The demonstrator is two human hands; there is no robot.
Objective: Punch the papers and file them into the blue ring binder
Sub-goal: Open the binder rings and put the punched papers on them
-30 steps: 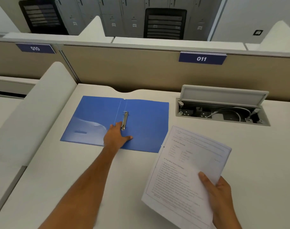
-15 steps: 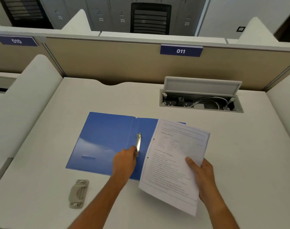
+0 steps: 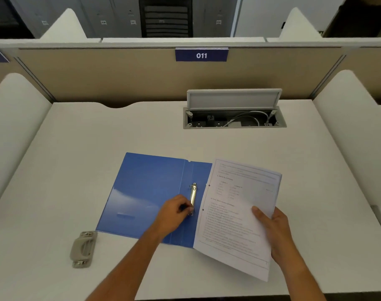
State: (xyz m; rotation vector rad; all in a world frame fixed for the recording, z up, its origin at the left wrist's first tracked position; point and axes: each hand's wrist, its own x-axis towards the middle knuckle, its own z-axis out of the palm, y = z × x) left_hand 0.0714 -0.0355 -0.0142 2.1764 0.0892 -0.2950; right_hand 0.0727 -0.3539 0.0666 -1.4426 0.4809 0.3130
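Note:
The blue ring binder (image 3: 146, 190) lies open and flat on the white desk. Its metal ring mechanism (image 3: 193, 195) runs along the spine. My left hand (image 3: 174, 210) pinches the near end of that mechanism with its fingers closed on it. My right hand (image 3: 272, 229) holds a stack of printed papers (image 3: 235, 213) by its right edge, tilted above the binder's right half. Two punched holes show along the papers' left edge, close to the rings. A grey hole punch (image 3: 83, 248) lies on the desk to the left of the binder's near corner.
An open cable box (image 3: 234, 118) with sockets and a white cable sits in the desk at the back right, its lid up. Beige partitions with a "011" sign (image 3: 201, 55) close the back; white dividers flank both sides.
The papers moved left, over the binder's right half. My left hand shifted from the binder's surface onto the ring mechanism's near end. The view tilted down, bringing the hole punch into sight.

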